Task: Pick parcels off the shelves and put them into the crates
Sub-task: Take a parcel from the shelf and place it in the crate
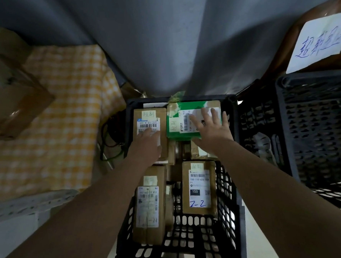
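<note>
We rest L hand (146, 144) on brown parcel (141, 115), R hand (211, 132) spread on green parcel (174, 133), both in mid-frame black crate (231, 113).

- My left hand (146, 144) lies on the far-left parcel (147, 118) and my right hand (211, 130) on the far-right parcel (177, 124), both parcels in the crate (182, 243).
- Nearer me than my hands lie the near-left parcel (148, 206) and the near-right parcel (199, 189).
- A second crate (314, 120) stands right of my right hand.
- A cloth (65, 115) bearing a carton (10, 106) lies left of my left hand.
</note>
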